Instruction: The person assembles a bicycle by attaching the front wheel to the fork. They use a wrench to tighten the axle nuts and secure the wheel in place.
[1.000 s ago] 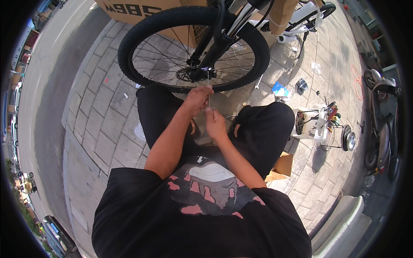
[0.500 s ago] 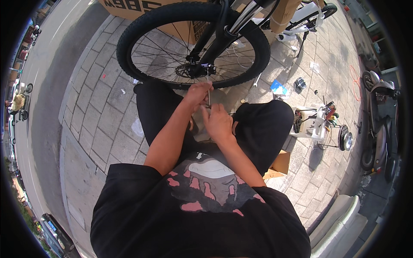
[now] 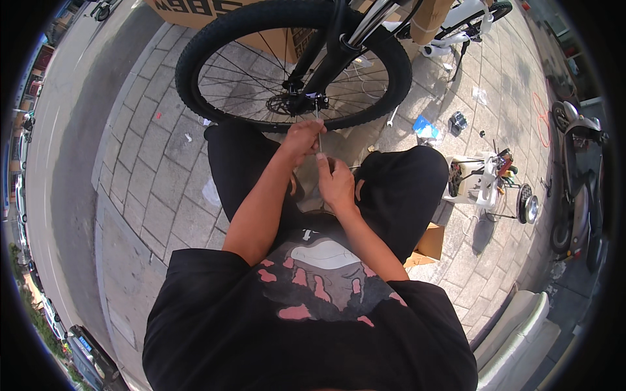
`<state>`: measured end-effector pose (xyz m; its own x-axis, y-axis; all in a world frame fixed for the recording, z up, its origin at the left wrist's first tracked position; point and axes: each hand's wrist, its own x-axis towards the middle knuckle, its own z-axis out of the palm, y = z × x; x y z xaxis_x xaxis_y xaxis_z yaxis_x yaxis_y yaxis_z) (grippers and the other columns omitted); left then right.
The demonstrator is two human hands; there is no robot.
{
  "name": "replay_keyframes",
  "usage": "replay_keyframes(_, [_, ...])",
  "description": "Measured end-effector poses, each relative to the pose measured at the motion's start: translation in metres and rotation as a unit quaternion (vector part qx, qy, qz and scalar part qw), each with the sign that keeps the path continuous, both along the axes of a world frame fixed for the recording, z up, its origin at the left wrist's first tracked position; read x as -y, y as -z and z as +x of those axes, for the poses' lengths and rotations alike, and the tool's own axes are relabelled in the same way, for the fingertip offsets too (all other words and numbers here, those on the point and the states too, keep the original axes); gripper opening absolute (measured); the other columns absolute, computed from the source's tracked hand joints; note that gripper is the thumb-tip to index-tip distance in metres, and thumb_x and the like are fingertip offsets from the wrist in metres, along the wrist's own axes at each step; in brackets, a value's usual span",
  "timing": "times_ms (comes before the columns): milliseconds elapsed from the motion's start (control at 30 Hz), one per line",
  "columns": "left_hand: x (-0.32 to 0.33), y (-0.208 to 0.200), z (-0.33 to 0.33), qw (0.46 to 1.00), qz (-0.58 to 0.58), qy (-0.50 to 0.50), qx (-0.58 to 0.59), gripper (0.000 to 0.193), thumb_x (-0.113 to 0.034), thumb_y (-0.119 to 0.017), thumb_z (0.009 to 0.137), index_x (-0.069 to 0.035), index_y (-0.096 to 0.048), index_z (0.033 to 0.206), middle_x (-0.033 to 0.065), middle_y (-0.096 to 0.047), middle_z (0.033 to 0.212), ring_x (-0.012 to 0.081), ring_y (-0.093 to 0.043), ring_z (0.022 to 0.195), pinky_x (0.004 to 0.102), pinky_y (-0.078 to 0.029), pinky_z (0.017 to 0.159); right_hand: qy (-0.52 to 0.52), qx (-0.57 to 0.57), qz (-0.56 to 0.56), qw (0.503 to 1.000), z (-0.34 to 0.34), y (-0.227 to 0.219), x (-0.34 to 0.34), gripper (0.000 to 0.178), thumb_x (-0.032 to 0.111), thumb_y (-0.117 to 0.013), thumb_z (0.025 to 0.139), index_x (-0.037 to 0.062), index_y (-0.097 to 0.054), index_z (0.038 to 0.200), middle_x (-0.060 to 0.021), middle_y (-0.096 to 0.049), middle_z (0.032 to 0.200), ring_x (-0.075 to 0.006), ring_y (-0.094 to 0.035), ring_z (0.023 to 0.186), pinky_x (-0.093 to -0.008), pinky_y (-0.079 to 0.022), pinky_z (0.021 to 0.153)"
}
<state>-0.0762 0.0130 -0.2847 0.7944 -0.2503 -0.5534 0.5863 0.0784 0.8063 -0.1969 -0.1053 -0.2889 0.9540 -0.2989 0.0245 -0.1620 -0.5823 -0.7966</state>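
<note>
In front of me stands a bicycle front wheel with a black tyre (image 3: 189,78), held in a black fork (image 3: 324,75). A brake disc (image 3: 282,105) sits at its hub. From the fork's lower end beside the hub, a thin straight metal rod-like tool (image 3: 319,144) runs down toward me. My left hand (image 3: 302,140) is closed around the rod's middle, just below the tyre. My right hand (image 3: 338,184) pinches the rod's near end between thumb and fingers. The tool's exact tip is too small to make out.
A cardboard box (image 3: 267,44) stands behind the wheel. On the paving to the right lie a spanner (image 3: 392,116), a blue packet (image 3: 425,128) and a black part (image 3: 458,122). A white container of tools (image 3: 479,186) and an opened carton (image 3: 428,244) are beside my right knee.
My right hand has turned and shifted slightly right, its thumb now pointing up along the rod. My left hand stays around the rod almost in place.
</note>
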Motion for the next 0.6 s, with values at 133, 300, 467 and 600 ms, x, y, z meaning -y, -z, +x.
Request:
replay_keyframes(133, [0.005,-0.006,-0.003,1.0,0.023,-0.02,-0.002,0.034,-0.035,-0.06,0.108,-0.005,-0.065,0.093,-0.0029,-0.047,0.067,0.0084,-0.043,0.054,0.0254,-0.028,0.044,-0.037,-0.087,0.282,0.955,0.004,0.008,0.0,0.042,0.038,-0.053,0.11,0.0003,-0.069,0.102,-0.009,-0.063,0.08,-0.0234,-0.061,0.068,-0.041,-0.049,0.062])
replay_keyframes(300, [-0.001,-0.011,0.002,0.999,0.0,-0.01,-0.033,0.032,-0.033,-0.06,0.108,-0.005,-0.064,0.093,-0.0032,-0.045,0.066,0.0089,-0.041,0.053,0.0259,-0.026,0.044,0.01,-0.209,0.736,0.644,0.01,0.013,-0.006,0.037,0.036,-0.054,0.11,0.0028,-0.069,0.104,-0.0054,-0.061,0.08,-0.0198,-0.056,0.062,-0.0362,-0.046,0.058])
replay_keyframes(467, [-0.004,-0.004,0.006,0.999,-0.038,-0.006,-0.027,0.029,-0.03,-0.059,0.108,-0.006,-0.063,0.092,-0.0036,-0.043,0.065,0.0094,-0.041,0.053,0.0263,-0.024,0.044,0.024,-0.247,0.609,0.753,0.01,-0.013,-0.003,0.038,0.04,-0.059,0.107,0.003,-0.068,0.104,-0.0066,-0.062,0.08,-0.02,-0.06,0.066,-0.0354,-0.048,0.06])
replay_keyframes(600, [-0.003,0.0,0.01,0.999,-0.026,-0.013,-0.027,0.029,-0.029,-0.058,0.108,-0.005,-0.062,0.093,-0.0033,-0.044,0.065,0.0101,-0.042,0.053,0.027,-0.025,0.044,-0.067,-0.014,0.037,0.997,0.005,-0.036,-0.002,0.046,0.045,-0.062,0.104,-0.0007,-0.068,0.104,-0.0176,-0.069,0.09,-0.0329,-0.07,0.08,-0.0461,-0.055,0.072])
